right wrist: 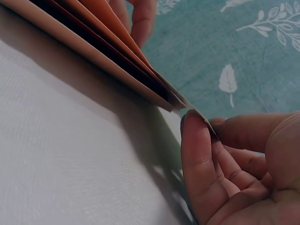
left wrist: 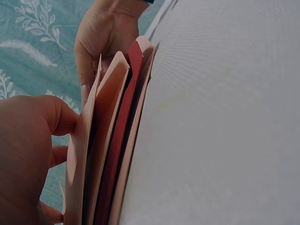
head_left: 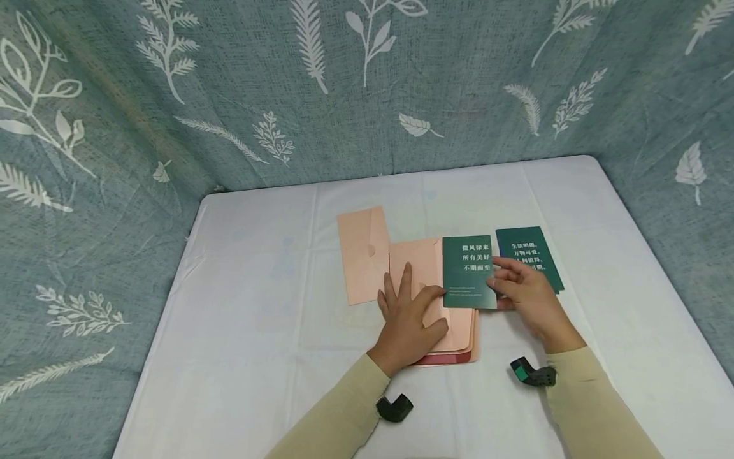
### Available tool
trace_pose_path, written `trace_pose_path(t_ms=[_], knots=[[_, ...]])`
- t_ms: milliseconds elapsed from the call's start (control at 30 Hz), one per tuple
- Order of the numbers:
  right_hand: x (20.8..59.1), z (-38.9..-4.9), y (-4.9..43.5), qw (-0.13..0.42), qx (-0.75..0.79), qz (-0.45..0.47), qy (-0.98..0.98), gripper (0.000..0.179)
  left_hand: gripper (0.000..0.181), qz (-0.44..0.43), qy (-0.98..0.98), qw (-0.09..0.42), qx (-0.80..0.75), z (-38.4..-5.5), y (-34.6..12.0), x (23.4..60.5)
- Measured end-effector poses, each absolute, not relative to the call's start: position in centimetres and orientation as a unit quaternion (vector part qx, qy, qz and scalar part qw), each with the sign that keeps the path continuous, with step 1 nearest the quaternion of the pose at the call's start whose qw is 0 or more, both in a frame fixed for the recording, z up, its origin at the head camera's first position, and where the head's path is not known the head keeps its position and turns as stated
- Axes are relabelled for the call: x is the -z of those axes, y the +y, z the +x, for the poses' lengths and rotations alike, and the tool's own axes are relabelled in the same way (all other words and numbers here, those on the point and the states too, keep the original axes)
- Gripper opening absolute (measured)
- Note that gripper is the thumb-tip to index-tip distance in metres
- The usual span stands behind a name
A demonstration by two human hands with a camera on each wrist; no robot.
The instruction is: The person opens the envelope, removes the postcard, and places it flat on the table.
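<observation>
In the head view a green card (head_left: 467,271) with white Chinese writing lies level at the right side of a peach envelope (head_left: 415,255). My right hand (head_left: 530,299) pinches the card's right edge between thumb and fingers, plain too in the right wrist view (right wrist: 234,173). With fingers spread, my left hand (head_left: 408,325) rests on the envelope; its index finger and thumb point toward the card's left edge. Beneath lies a stack of more peach envelopes and a dark red one (left wrist: 123,117). Whether the card's edge is inside the envelope, I cannot tell.
Another peach envelope (head_left: 364,255) lies apart at the stack's upper left. More green cards (head_left: 527,245) with white writing lie at the right, partly behind my right hand. The white-covered table (head_left: 246,287) meets a green leaf-patterned curtain (head_left: 344,115) at the back and sides.
</observation>
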State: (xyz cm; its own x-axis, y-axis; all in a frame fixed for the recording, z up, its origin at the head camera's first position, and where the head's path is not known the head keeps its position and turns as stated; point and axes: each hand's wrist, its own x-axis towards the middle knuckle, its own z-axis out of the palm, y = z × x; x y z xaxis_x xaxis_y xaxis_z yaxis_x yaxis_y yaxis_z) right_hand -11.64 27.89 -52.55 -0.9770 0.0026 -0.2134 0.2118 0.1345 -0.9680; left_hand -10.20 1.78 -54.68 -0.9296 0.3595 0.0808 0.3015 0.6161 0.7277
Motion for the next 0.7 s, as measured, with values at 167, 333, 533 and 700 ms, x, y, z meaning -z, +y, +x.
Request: trace_pose_path(t_ms=[167,333,533,700], knots=[[52.5,-11.7,28.2,0.073,0.648,0.077,0.754,0.059,0.047,0.185,0.896,0.038,-0.401,-10.2,1.7,54.8],[52.5,-11.7,28.6,0.07,0.641,0.089,0.759,0.06,0.047,0.188,0.894,0.046,-0.404,-10.2,1.6,54.8],[52.6,-11.8,29.1,0.058,0.641,0.086,0.761,0.059,0.047,0.191,0.894,0.044,-0.404,-10.2,1.6,54.8],[52.7,-11.9,29.6,0.046,0.637,0.091,0.764,0.057,0.046,0.19,0.894,0.044,-0.403,-10.2,1.6,54.7]])
